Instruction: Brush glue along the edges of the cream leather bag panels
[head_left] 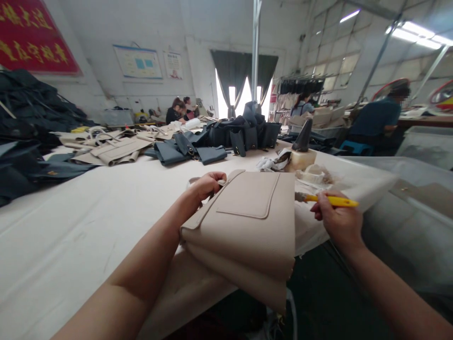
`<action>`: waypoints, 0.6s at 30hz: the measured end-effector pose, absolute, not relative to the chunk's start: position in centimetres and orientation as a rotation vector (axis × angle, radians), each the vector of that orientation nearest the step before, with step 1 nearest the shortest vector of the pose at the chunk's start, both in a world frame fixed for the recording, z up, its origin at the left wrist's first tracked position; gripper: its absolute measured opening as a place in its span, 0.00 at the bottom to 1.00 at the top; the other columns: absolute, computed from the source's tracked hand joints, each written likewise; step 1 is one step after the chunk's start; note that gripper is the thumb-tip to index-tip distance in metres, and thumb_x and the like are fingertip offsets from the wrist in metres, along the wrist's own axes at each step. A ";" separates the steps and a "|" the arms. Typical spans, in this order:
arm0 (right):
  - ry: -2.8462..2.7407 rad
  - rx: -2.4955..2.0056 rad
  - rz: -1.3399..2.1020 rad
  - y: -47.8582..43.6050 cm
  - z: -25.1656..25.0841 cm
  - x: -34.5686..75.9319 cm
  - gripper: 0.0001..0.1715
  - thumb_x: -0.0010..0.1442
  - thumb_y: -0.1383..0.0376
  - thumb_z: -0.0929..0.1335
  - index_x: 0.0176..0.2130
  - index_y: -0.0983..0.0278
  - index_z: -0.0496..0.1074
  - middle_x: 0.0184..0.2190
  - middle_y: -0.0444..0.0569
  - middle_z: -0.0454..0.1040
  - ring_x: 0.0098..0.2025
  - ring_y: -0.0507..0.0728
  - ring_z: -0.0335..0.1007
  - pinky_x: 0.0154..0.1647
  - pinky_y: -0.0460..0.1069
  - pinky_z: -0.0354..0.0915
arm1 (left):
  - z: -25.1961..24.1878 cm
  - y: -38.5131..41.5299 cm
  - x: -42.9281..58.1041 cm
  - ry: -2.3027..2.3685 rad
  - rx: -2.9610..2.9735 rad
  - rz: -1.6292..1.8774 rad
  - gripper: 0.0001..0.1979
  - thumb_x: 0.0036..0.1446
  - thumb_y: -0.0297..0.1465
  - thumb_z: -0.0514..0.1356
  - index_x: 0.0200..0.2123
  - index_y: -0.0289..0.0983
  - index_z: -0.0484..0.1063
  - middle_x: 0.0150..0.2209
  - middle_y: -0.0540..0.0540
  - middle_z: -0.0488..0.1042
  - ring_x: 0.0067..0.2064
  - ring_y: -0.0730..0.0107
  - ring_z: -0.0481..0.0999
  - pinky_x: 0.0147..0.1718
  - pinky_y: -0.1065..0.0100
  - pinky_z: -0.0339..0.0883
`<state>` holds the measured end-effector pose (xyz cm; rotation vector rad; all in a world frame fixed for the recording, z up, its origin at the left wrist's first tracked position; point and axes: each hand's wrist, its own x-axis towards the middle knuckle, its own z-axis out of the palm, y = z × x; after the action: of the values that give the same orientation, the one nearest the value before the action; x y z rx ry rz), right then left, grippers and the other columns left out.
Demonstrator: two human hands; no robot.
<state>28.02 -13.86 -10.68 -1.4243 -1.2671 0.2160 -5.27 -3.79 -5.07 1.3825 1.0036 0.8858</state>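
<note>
A long white table (71, 236) has a tan bag (244, 226) at its near edge, hanging over. The left hand (207, 186) is shut tight on the bag's top. The right hand (336, 219) is shut on a yellow brush (331, 201), its tip just beside the bag.

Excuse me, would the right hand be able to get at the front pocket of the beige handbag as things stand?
Probably yes: the right hand holds a yellow-handled brush right beside the bag's edge, and nothing appears between them and the front pocket.
</note>
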 end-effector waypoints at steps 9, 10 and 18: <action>-1.417 -1.609 0.311 -12.8 -10.5 28.2 0.30 0.51 0.39 0.62 0.19 0.61 0.68 0.14 0.49 0.67 0.17 0.57 0.66 0.24 0.51 0.60 | -5.0 -4.0 -5.1 1.017 1.432 0.871 0.13 0.22 0.21 0.51 0.19 0.36 0.64 0.16 0.56 0.61 0.17 0.79 0.58 0.15 0.77 0.43; -1.413 -1.631 0.306 -13.0 -10.1 28.5 0.31 0.51 0.39 0.62 0.17 0.60 0.67 0.14 0.50 0.67 0.17 0.57 0.66 0.24 0.52 0.61 | -5.0 -3.9 -5.1 1.016 1.425 0.873 0.13 0.22 0.21 0.51 0.20 0.36 0.64 0.16 0.56 0.61 0.17 0.79 0.58 0.15 0.77 0.43; -1.401 -1.700 0.359 -12.3 -9.1 28.7 0.29 0.49 0.41 0.60 0.15 0.61 0.67 0.13 0.51 0.67 0.17 0.57 0.66 0.24 0.51 0.63 | -5.2 -3.9 -5.0 1.016 1.457 0.882 0.12 0.23 0.21 0.51 0.19 0.36 0.63 0.17 0.56 0.60 0.17 0.81 0.57 0.16 0.76 0.40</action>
<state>28.67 -12.32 -9.11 -1.6996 -1.4006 0.3590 -5.04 -3.94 -5.16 1.4574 1.0165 0.8819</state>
